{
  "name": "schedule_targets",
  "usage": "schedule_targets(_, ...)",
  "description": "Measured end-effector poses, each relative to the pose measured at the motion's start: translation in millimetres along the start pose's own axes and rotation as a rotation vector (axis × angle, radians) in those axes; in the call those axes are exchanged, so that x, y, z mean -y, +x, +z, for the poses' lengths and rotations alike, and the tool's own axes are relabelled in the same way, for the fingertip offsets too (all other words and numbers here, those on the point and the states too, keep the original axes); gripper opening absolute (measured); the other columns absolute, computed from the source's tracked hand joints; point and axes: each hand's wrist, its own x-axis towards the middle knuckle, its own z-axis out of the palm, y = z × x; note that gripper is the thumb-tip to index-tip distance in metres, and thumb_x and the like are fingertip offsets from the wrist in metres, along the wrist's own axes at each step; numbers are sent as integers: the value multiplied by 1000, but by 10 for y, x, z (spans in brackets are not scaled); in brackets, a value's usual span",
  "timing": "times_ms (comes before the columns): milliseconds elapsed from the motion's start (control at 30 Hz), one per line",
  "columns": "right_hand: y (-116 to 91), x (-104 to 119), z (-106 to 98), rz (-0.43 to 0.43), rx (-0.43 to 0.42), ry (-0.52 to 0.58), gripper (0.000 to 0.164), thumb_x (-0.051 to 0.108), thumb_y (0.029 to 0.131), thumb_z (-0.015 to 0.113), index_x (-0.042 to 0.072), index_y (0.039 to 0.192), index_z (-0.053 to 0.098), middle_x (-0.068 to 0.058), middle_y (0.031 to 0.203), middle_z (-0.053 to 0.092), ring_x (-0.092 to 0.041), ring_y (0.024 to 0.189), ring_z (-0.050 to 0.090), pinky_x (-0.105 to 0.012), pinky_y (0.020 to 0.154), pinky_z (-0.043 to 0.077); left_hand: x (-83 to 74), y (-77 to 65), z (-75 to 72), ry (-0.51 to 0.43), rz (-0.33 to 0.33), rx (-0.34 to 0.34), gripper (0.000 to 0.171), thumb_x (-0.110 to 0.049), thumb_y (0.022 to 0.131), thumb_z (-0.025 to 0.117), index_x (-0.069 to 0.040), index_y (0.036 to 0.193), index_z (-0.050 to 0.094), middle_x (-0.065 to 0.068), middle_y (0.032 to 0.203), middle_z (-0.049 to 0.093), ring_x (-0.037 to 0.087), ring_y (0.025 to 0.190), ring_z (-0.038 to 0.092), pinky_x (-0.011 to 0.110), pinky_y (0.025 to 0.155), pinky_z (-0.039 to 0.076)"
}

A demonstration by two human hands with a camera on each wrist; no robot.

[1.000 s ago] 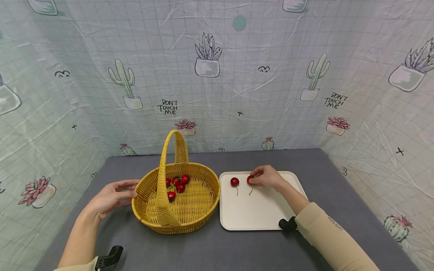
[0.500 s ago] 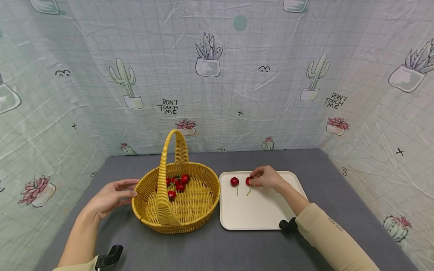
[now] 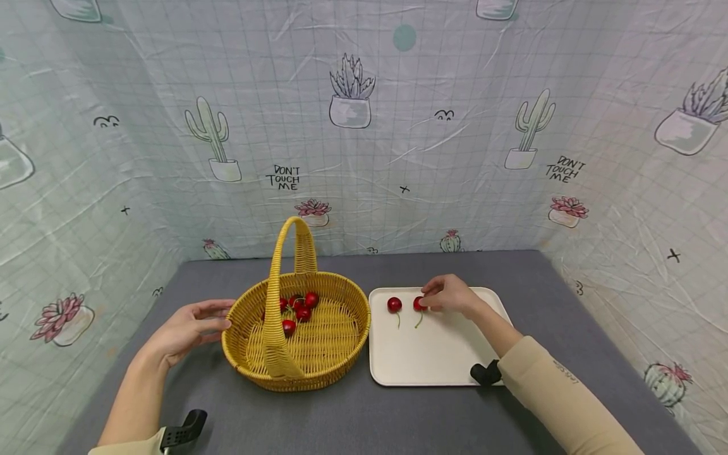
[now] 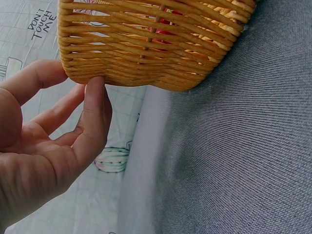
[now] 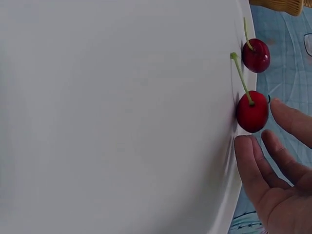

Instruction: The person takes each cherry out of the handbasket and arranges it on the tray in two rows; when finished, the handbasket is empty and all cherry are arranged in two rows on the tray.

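Note:
In the head view my left hand [image 3: 190, 328] holds the left side of a yellow wicker basket [image 3: 335, 373], thumb over its rim. The left wrist view shows bent fingers of this hand [image 4: 53, 131] against the basket's woven wall [image 4: 141, 53]. My right hand [image 3: 452, 297] is over the far part of a white tray [image 3: 409, 366]. In the right wrist view its spread fingers [image 5: 253, 180] surround a red cherry [image 5: 252, 113] with narrow gaps. A second, darker cherry [image 5: 256, 56] lies beside it; both have green stems.
Several cherries [image 3: 303, 314] lie together in the basket, behind its tall handle [image 3: 279, 272]. The tray stands close to the basket's right side on a grey tabletop [image 3: 341, 423]. Patterned cloth [image 3: 398, 158] hangs behind and at both sides.
The cherry at my right fingers has shifted slightly and its stem has swung a little; more of it shows now as the right hand eases up slightly. The left hand stays on the basket.

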Motion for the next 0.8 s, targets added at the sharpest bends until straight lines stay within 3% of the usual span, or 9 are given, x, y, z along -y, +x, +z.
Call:
schedule_targets(333,42,289,-88,-48,10,-75,34,8,93,75,-11,119,65,-14,102,69,-28,91,68,-51,91,57,10,12,-9,-12,5,7,68,-17,98,73,6,153,41,24,150,43,10,111,62,43,96,56)
schedule_targets(800,140,803,5,-150,39,-140,33,13,91,79,-2,119,69,-14,111,69,-30,105,64,-50,94,55,-12,10,3,1,1,2,67,-16,98,73,7,153,41,25,150,43,11,111,62,45,97,55)
